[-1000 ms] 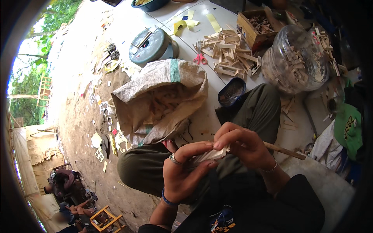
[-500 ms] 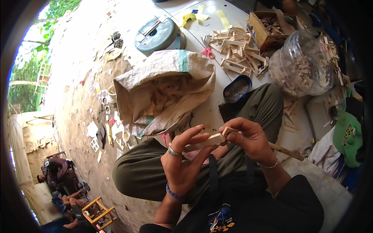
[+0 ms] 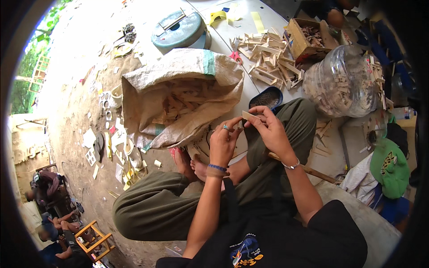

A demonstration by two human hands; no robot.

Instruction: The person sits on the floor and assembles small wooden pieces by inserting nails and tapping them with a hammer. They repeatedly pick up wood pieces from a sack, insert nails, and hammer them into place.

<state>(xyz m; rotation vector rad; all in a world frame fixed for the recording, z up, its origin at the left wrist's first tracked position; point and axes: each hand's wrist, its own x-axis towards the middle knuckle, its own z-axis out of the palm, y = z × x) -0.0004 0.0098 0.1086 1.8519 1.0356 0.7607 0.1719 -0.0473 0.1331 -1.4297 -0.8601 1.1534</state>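
Observation:
Above my lap, my right hand (image 3: 271, 132) pinches a small pale piece of wood (image 3: 251, 116) between thumb and fingers. My left hand (image 3: 225, 142) is close beside it, fingers bent and tips together near the wood's left end; whatever they pinch is too small to make out. Just beyond the hands lies a dark blue oval dish (image 3: 269, 97) of thin metal bits that look like nails. A wooden handle (image 3: 317, 173) rests under my right forearm, its far end hidden.
An open woven sack (image 3: 178, 67) of wood scraps stands ahead left. Behind it is a round grey-blue lidded container (image 3: 178, 33). Small wooden frames (image 3: 272, 58) are heaped by red-handled scissors (image 3: 235, 56). Right are a clear plastic tub (image 3: 339, 85), a wooden box (image 3: 300, 42) and a green cap (image 3: 389, 169).
Both hands have moved forward, away from my body. The wood now sits in my right hand's pinch, while the left hand, earlier spread along a wooden strip, has drawn its fingers in.

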